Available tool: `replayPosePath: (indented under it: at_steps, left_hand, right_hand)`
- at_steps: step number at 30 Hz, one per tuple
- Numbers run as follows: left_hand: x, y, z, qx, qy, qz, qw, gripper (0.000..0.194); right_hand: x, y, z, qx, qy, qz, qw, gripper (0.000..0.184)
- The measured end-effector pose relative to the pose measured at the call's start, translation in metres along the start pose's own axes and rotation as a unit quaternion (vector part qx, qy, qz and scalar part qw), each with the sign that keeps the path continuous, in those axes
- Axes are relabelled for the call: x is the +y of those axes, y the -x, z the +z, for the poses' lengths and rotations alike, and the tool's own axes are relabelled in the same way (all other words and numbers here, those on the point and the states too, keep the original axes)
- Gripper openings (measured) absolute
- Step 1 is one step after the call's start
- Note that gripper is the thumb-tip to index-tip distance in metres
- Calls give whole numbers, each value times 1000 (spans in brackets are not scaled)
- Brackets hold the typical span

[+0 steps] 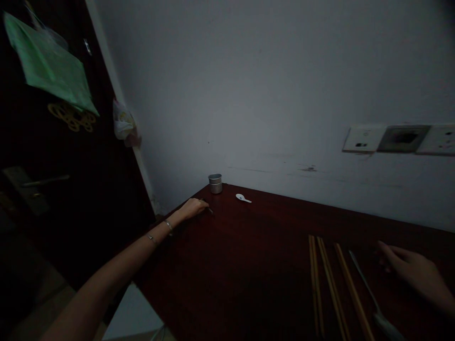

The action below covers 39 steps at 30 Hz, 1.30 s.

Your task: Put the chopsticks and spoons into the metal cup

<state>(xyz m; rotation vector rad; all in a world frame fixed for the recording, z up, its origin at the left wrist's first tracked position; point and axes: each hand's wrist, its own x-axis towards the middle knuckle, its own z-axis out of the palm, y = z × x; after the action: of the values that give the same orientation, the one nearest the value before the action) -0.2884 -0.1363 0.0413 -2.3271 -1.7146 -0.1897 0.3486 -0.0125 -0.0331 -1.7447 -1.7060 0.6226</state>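
My left hand [194, 207] reaches to the far left of the dark red table, fingers closed. A thin, dark piece [211, 211] sticks out from its fingertips; what it belongs to is hidden. Just beyond the hand stands a small metal cup [215, 183], and right of it lies a white spoon [243, 198]. At the right, my right hand [414, 270] is low over the table, its fingers loosely bent and apart, nothing visible in them. Left of it lie a long metal spoon [368, 289] and several wooden chopsticks [332, 284], set side by side.
The table [249, 255] meets a grey wall [249, 94] with sockets [401, 139] at the right. On the left is a dark door [95, 189] with a handle [44, 181] and a hanging green cloth [53, 66]. A plastic bag [123, 124] hangs beside the door frame.
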Motion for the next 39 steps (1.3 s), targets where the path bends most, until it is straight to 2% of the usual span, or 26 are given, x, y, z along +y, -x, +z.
replayPosePath:
  at_steps: [5,8,11,16,21,28,32,36,39]
  left_hand:
    - [3,-13,-22,70,126,-64,988,25]
    - [9,-27,-33,107,221,-108,963,27]
    - [24,-42,-46,149,312,-132,929,27]
    - [74,-59,-74,154,409,-139,888,24]
    - [131,-73,-90,137,458,-107,872,18]
    - [196,-103,-91,100,549,-33,829,12]
    - [228,-122,-91,89,584,-22,807,12]
    - [258,-142,-87,111,634,-21,765,11]
    - [279,-154,-84,92,659,-2,746,11]
  right_hand:
    - [0,-1,2,-2,7,20,1000,49]
    - [0,-1,2,4,5,1,1000,50]
    - [-1,1,2,0,6,-11,1000,50]
    - [-10,9,1,-2,0,-21,1000,47]
    - [-20,18,-1,6,10,-40,999,45]
    - [-22,18,2,23,29,-70,997,48]
    - [-23,18,3,32,38,-77,996,48]
    - [-26,22,3,46,53,-122,990,47]
    - [-27,22,4,53,60,-135,988,48]
